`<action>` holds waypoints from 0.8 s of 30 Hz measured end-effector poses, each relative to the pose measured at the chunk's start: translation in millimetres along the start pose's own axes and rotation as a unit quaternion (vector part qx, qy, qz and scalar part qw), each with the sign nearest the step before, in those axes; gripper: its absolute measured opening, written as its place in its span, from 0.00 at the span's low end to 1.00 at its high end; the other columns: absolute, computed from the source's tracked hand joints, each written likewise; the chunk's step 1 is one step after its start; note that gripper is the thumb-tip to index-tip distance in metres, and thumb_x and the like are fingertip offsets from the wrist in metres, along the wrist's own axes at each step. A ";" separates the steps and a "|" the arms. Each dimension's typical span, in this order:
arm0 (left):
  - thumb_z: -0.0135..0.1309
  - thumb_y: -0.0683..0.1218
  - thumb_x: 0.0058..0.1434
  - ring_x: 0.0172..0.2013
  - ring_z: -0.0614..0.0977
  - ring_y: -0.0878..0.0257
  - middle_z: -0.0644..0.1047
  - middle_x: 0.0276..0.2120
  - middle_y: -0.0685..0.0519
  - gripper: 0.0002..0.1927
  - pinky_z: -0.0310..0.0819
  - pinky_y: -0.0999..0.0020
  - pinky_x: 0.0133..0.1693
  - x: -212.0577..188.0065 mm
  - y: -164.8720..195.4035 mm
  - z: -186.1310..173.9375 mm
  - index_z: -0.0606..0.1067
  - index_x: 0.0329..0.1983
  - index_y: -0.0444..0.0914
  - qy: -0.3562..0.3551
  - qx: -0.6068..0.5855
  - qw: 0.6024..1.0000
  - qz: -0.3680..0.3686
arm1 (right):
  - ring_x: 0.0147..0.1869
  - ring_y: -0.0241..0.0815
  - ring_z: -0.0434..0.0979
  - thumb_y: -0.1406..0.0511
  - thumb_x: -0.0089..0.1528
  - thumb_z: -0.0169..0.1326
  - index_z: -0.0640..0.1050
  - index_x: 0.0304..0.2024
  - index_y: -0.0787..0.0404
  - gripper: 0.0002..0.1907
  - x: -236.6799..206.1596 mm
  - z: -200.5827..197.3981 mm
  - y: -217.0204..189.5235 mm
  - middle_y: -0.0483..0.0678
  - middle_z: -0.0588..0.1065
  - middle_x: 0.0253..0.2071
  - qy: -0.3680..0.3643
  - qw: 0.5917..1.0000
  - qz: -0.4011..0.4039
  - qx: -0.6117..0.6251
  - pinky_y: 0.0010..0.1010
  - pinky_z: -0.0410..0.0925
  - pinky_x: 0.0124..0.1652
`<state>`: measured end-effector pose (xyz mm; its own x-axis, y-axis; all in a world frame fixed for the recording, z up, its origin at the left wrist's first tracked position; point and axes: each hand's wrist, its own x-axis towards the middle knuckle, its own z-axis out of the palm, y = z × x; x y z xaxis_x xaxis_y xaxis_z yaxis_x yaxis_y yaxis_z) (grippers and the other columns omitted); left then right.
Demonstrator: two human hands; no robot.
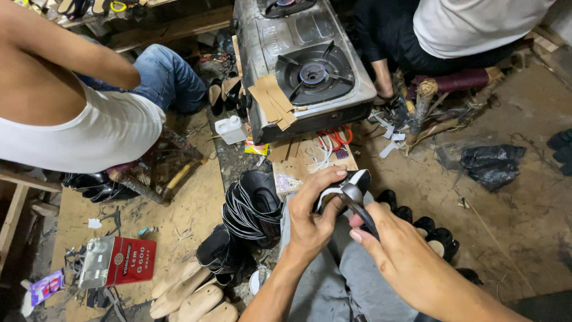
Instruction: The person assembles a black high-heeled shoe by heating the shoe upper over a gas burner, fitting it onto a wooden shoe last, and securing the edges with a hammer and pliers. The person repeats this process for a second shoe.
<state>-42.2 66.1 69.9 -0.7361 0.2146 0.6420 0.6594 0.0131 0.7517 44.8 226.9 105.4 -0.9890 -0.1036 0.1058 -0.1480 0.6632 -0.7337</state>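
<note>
My left hand [313, 211] grips a black shoe upper with a white edge [351, 180], held over my lap in grey trousers. My right hand [390, 241] holds metal pincers [356, 201] whose jaws bite on the shoe's edge right beside my left thumb. Both hands are closed and close together at the centre bottom of the head view.
A stack of black uppers [253, 206] stands left of my knees, wooden lasts [190, 298] below it. A two-burner gas stove [304, 65] sits ahead, red-handled scissors [335, 138] before it. Two seated people flank it, one at left [77, 131], one at top right [471, 24]. A red tin [119, 262] lies at left, black shoes [429, 229] at right.
</note>
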 end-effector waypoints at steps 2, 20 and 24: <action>0.57 0.28 0.52 0.56 0.83 0.51 0.80 0.54 0.43 0.25 0.77 0.64 0.58 -0.8 -1.0 -0.7 0.75 0.54 0.34 -0.002 -0.004 1.000 -0.001 | 0.48 0.54 0.78 0.61 0.63 0.52 0.66 0.57 0.60 0.22 0.6 -0.7 -5.6 0.54 0.77 0.43 -0.018 0.997 0.069 -0.009 0.42 0.70 0.46; 0.57 0.27 0.52 0.57 0.83 0.50 0.80 0.54 0.42 0.24 0.75 0.62 0.60 -1.9 2.4 -1.5 0.75 0.53 0.32 0.004 -0.012 1.000 0.002 | 0.44 0.58 0.78 0.64 0.63 0.52 0.65 0.48 0.63 0.15 0.6 -1.7 -14.7 0.57 0.75 0.40 -0.040 0.995 0.073 -0.057 0.45 0.70 0.40; 0.58 0.27 0.52 0.58 0.83 0.50 0.80 0.54 0.42 0.24 0.75 0.62 0.60 -2.3 3.4 -2.7 0.75 0.53 0.33 0.000 -0.020 1.000 0.001 | 0.46 0.57 0.79 0.62 0.62 0.53 0.65 0.47 0.61 0.16 1.8 -7.2 -19.7 0.56 0.76 0.43 -0.069 0.987 0.122 -0.076 0.45 0.70 0.41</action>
<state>-38.7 63.1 71.4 -0.7348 0.2155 0.6432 0.6541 -0.0258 0.7559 45.9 219.0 124.9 -0.9867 -0.0203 -0.1612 0.0844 0.7836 -0.6155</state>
